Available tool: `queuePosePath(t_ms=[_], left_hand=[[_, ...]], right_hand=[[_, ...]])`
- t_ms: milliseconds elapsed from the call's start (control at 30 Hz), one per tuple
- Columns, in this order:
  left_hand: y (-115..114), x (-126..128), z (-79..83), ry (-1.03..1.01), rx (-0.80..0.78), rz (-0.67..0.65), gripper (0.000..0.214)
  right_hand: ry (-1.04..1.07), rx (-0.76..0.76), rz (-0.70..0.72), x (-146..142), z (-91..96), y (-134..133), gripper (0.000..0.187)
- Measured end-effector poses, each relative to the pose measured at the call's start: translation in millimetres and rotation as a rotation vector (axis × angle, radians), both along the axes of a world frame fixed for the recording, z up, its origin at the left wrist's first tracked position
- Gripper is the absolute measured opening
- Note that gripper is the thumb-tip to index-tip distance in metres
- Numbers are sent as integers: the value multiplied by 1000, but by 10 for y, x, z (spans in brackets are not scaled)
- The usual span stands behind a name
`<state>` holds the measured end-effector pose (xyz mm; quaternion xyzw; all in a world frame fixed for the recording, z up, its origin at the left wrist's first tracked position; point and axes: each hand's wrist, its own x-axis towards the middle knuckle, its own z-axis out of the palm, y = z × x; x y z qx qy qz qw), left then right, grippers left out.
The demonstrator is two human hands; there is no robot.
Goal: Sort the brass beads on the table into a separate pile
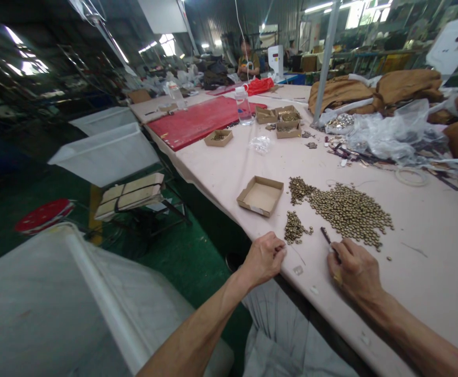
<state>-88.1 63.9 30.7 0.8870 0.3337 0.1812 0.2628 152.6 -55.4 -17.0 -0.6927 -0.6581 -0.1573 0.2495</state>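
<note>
My left hand (263,258) rests at the near edge of the pale pink table (429,246), fingers curled shut, just below a small heap of brass-coloured metal pieces (294,228). What it pinches, if anything, is hidden. My right hand (353,269) lies on the table with fingers closed round a thin dark tool (326,235), whose tip points at the small heap. A large spread of the same brass pieces (345,208) lies beyond both hands. An open shallow cardboard box (260,196), with nothing in it, sits to the left of the heaps.
More small cardboard boxes (284,119), a plastic bottle (243,104), a red mat (197,121), clear plastic bags (390,133) and brown garments (405,86) lie farther along the table. White bins (107,152) stand on the green floor at left. A person (248,60) sits at the far end.
</note>
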Motion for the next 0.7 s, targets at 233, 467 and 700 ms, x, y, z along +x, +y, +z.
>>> queuePosePath(t_ms=[233,467,700], left_hand=[[-27,4,8,-2,13,9,14],[-23,-17,-25,8,18,0,14],[-27,-20,-34,12,32,-2,14]], right_hand=[[83,4,129,-77,-12,8,12],[46,-40,102,-28,-18,109,13],[-60,-105,111,55,44,166,15]])
